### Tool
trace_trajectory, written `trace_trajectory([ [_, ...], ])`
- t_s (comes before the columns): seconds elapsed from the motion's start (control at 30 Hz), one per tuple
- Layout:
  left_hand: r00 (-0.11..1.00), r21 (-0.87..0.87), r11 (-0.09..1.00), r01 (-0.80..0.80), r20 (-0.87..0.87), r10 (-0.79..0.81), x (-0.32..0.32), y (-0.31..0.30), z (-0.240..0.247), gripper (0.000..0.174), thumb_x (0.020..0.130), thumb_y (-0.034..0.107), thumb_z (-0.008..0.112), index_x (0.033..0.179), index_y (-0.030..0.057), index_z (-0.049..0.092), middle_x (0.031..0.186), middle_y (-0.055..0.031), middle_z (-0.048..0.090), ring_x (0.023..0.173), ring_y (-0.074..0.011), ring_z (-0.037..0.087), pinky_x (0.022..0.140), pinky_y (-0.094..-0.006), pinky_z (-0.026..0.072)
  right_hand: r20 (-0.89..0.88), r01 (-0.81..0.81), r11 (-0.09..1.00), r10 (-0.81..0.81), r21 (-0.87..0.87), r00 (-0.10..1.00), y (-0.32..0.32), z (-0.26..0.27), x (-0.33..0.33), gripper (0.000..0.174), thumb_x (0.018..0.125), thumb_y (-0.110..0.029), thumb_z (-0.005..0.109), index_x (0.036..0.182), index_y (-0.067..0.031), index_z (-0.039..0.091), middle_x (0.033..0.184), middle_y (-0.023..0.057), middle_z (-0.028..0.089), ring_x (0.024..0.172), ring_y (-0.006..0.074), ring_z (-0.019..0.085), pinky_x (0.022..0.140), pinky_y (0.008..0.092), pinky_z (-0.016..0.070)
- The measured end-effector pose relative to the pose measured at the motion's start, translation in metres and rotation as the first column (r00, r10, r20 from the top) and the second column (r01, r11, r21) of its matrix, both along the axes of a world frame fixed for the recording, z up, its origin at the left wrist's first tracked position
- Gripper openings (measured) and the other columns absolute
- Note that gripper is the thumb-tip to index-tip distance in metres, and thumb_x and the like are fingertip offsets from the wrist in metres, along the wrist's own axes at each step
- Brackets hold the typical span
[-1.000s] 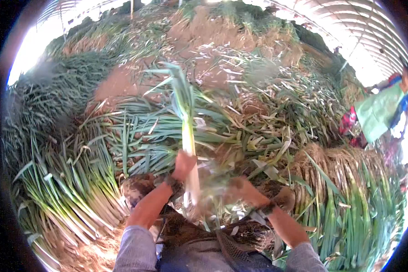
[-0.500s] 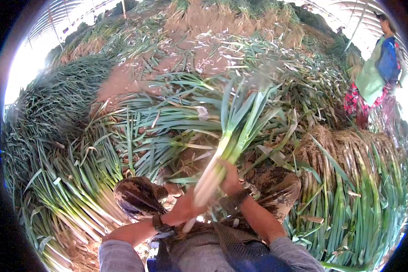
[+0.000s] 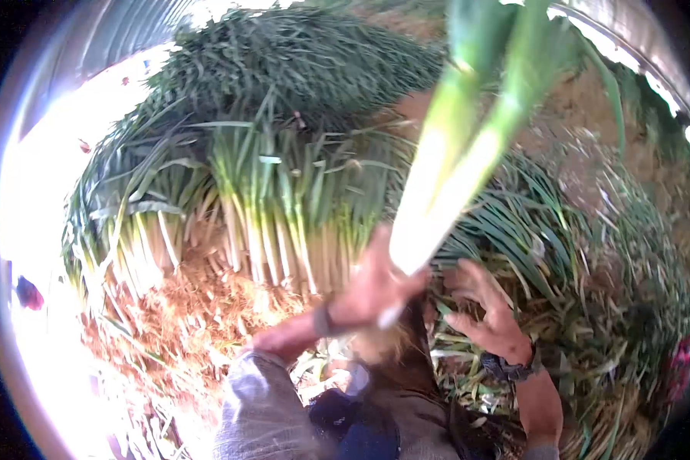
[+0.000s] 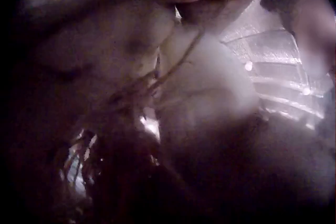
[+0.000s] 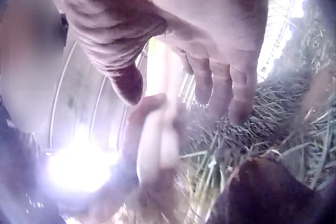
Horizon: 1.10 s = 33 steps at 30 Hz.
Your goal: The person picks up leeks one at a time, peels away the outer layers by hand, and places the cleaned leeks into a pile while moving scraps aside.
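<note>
In the head view the left hand grips a bunch of thick green onions near the white root end, leaves pointing up and away. The right hand is just right of the stalks, its fingers spread and holding nothing. The right wrist view shows the right hand with thumb and fingers apart, the white stalks and the left hand around them beyond. Dark and blurred, the left wrist view shows pale stalks with thin roots close to the camera.
Rows of onions lie at the left, their roots toward the person. A large heap of green leaves rises behind them. Loose leaves litter the ground at the right. Part of red clothing shows at the right edge.
The head view has turned left toward the rows. The stalks have risen closer to the camera in the left hand. The right hand, which was gripping them, has let go.
</note>
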<state>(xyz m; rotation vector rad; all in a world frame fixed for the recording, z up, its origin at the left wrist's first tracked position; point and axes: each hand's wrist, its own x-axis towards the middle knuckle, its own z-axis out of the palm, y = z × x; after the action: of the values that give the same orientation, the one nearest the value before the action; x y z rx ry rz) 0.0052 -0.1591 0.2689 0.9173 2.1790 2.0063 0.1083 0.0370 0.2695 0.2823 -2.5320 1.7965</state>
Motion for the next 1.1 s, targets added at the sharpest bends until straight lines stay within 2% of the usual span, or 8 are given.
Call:
trace_trajectory([
  [0.1,0.864,0.11,0.94,-0.322,-0.372,0.339,-0.088,-0.078,0.017,0.047,0.081,0.004,0.065,0.123,-0.0041,0.044,0.098,-0.0173,0.061,0.072,-0.0189,0.065,0.05,-0.0243,0.0569,0.117,0.001,1.0,0.0,-0.011,0.993,0.01,-0.05,-0.01,0.069,0.082,-0.029,0.073,0.135,0.004,0.042,0.132,0.021,0.051,0.122,0.0288,0.051,0.103,0.0396,0.039],
  [0.27,0.766,-0.392,0.675,-0.626,-0.143,0.627,-0.188,-0.277,-0.033,0.058,0.089,0.039,0.062,0.123,-0.0036,0.042,0.096,-0.0122,0.062,0.077,-0.023,0.062,0.061,-0.034,0.0536,0.33,0.138,0.946,-0.236,0.294,0.914,0.081,-0.159,0.035,0.062,0.085,-0.033,0.07,0.135,-0.0045,0.046,0.127,0.0165,0.056,0.114,0.0317,0.054,0.094,0.0432,0.0446],
  [0.37,0.505,-0.721,0.097,-0.686,-0.375,0.778,-0.238,-0.425,-0.169,0.078,0.081,0.028,0.063,0.14,-0.0007,0.021,0.124,-0.0301,0.049,0.109,-0.0393,0.056,0.088,-0.0499,0.0477,0.554,0.083,0.983,-0.163,0.167,0.817,0.119,-0.194,0.083,0.057,0.087,-0.034,0.068,0.133,-0.0067,0.049,0.114,0.0136,0.061,0.095,0.0269,0.06,0.08,0.0427,0.0497],
  [0.7,0.589,-0.939,-0.1,-0.328,-0.287,0.755,-0.202,-0.398,-0.203,0.053,0.085,0.035,0.054,0.131,0.0086,0.05,0.114,-0.0213,0.063,0.095,-0.0373,0.063,0.083,-0.0496,0.0502,0.575,0.257,0.9,-0.425,0.353,0.699,0.133,-0.22,0.126,0.026,0.087,-0.031,0.065,0.092,-0.0054,0.065,0.064,0.0071,0.057,0.056,0.02,0.053,0.055,0.0424,0.0417],
  [0.73,0.337,-0.589,-0.474,-0.654,-0.788,0.514,-0.175,-0.338,-0.18,0.045,0.086,0.035,0.055,0.12,0.0066,0.06,0.114,-0.0208,0.063,0.1,-0.0354,0.062,0.092,-0.0474,0.0463,0.59,0.231,0.889,-0.439,0.396,0.677,0.134,-0.217,0.122,0.029,0.087,-0.034,0.065,0.096,-0.0067,0.065,0.066,0.0073,0.057,0.058,0.0222,0.054,0.057,0.0447,0.0421],
  [0.8,0.221,-0.358,-0.325,-0.875,-0.894,0.389,-0.2,-0.329,-0.202,0.04,0.088,0.033,0.056,0.116,0.0053,0.062,0.113,-0.0196,0.064,0.102,-0.0332,0.06,0.096,-0.0464,0.0427,0.634,0.242,0.897,-0.434,0.369,0.64,0.139,-0.219,0.121,0.033,0.089,-0.037,0.064,0.106,-0.0081,0.063,0.074,0.0094,0.059,0.062,0.0251,0.054,0.06,0.0487,0.0422],
  [0.93,0.823,-0.215,0.795,-0.567,-0.098,0.56,-0.266,-0.253,-0.224,0.039,0.093,0.031,0.057,0.119,0.0012,0.058,0.109,-0.0107,0.063,0.096,-0.0226,0.062,0.09,-0.0368,0.0479,0.713,0.107,0.94,-0.317,0.324,0.625,0.163,-0.213,0.109,0.031,0.094,-0.031,0.057,0.114,-0.0087,0.06,0.085,0.015,0.06,0.066,0.0268,0.054,0.061,0.048,0.0416],
  [1.1,0.956,0.24,0.963,-0.126,0.29,0.053,-0.15,0.02,-0.075,0.034,0.095,0.027,0.056,0.12,0.0032,0.058,0.109,-0.0079,0.063,0.092,-0.0181,0.062,0.078,-0.0351,0.05,0.39,0.313,0.812,-0.527,0.492,0.755,0.195,-0.231,0.079,0.038,0.085,-0.027,0.063,0.113,-0.0023,0.059,0.089,0.0232,0.061,0.08,0.0381,0.058,0.073,0.0531,0.0431],
])
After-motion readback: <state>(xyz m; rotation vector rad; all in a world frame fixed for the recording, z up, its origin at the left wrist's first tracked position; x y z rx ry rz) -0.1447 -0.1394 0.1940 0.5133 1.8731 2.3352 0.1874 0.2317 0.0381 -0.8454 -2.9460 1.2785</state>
